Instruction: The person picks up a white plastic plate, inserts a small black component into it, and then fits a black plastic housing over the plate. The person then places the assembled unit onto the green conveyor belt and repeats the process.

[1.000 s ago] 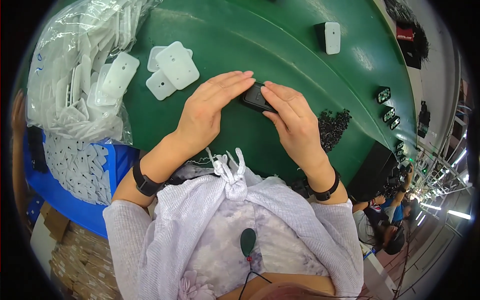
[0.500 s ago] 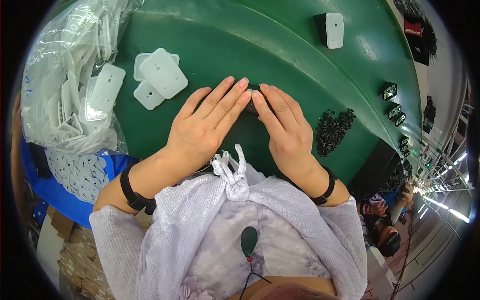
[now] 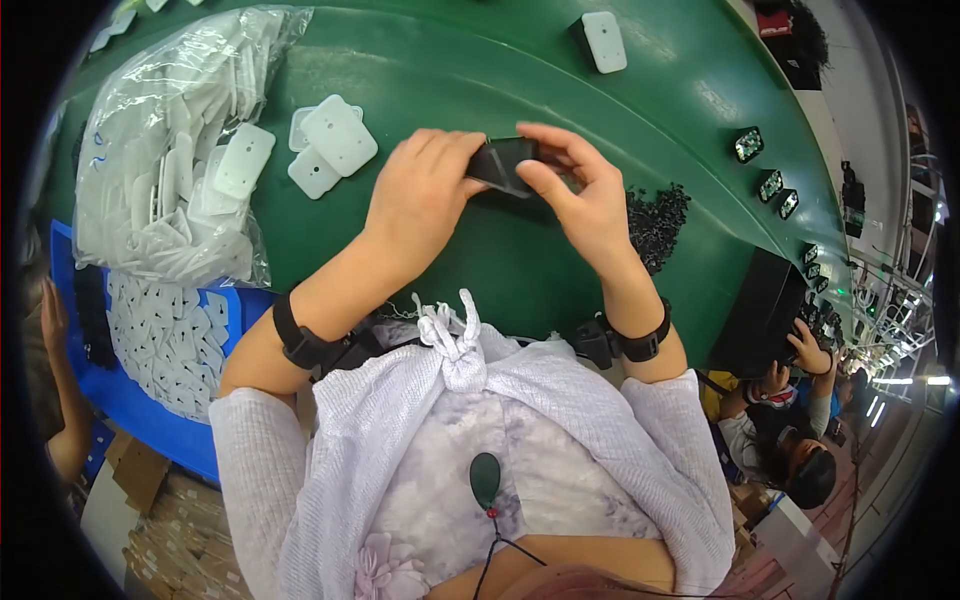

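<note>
Your left hand (image 3: pixel 420 195) curls round one end of the boxy black case (image 3: pixel 508 163); your right hand (image 3: pixel 580 190), half-open, pinches the other, in from the green table (image 3: pixel 450 85)'s near edge. Crinkly clear bag (image 3: pixel 175 165) toward the left edge, round-cornered white plates (image 3: pixel 342 138) beside it, grainy black bits (image 3: pixel 657 228) heaped rightward.

No wording can be read; small blue marks (image 3: pixel 98 138) show on the clear plastic bag (image 3: pixel 130 110)
</note>
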The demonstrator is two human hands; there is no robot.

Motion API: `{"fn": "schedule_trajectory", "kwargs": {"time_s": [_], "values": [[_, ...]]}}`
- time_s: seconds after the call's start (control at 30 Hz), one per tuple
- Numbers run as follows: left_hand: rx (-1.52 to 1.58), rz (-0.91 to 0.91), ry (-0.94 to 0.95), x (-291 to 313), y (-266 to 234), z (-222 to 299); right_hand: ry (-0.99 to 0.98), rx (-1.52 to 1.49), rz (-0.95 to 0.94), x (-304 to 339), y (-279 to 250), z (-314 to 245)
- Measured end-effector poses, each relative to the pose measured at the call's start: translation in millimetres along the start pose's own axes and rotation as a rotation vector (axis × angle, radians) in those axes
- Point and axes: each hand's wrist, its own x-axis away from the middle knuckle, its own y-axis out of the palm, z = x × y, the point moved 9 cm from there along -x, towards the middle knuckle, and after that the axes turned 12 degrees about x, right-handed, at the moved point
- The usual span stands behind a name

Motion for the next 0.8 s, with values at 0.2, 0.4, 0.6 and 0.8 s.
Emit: {"fn": "schedule_trajectory", "kwargs": {"time_s": [0.2, 0.4, 0.6, 0.8], "values": [[1.045, 0.043, -0.634, 27, 18, -21, -0.117, -0.190, 0.025, 22, 5, -21], [1.078, 0.002, -0.629, 35, 29, -13, -0.106, -0.087, 0.177, 27, 3, -22], [0.762, -0.006, -0.370, 20, 8, 4, -0.164, -0.024, 0.239, 19, -23, -29], [-0.300, 0.186, -0.051, 22, -84, -17, -0.162, 0.299, 0.410, -32, -133, -2]]}}
